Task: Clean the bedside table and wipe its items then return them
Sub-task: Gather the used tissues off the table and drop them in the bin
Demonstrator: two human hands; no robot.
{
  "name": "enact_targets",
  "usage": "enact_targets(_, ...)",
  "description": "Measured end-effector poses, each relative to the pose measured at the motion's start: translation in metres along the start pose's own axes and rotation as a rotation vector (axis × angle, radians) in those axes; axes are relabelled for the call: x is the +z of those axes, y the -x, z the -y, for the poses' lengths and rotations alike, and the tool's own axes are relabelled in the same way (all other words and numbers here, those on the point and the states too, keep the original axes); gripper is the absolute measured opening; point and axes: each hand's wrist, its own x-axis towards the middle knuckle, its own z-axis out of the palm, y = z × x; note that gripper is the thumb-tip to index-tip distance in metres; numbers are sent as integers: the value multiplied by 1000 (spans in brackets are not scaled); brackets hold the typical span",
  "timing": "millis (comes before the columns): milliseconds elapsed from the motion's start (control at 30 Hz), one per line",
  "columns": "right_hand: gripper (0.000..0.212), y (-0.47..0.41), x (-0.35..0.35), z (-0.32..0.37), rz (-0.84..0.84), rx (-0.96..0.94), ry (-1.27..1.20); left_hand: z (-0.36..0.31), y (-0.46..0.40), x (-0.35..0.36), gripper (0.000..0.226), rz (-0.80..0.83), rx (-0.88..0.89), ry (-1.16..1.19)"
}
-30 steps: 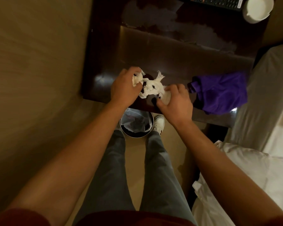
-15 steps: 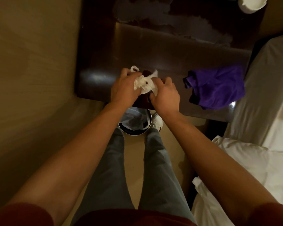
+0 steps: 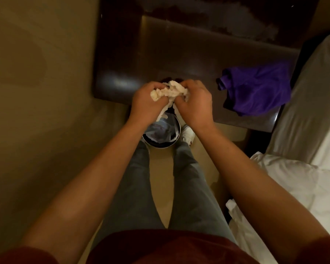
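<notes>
Both hands, left hand (image 3: 145,103) and right hand (image 3: 195,103), fingers curled tight around wadded tissue (image 3: 170,92) at the worktop (image 3: 179,54) near edge, above the bin (image 3: 161,134); step judged waste disposal, next move a release over the bin; wad's long axis runs left-right, tail hanging downward.

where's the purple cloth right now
In the head view the purple cloth lies crumpled on the right part of the bedside table, near its front edge, between the right hand and the bed.
</notes>
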Motion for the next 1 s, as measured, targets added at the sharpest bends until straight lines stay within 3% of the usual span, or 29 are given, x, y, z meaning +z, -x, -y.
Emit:
enact_targets(200, 32, 47, 23, 7, 74, 49, -149, 38, 38, -10, 22, -10, -109, 121)
enact_targets(500, 23, 111, 119, -7, -54, 314, -375, 120, 54, -2, 16, 106, -176, 101)
enact_targets(767, 21, 104, 212, -82, 12, 724, -683, 211, 32, 45, 21, 181, -283, 33)
enact_targets(1000, 24, 72, 281, -163, 23, 887, -714, 292, -11, 109, 27, 208, -353, -84)
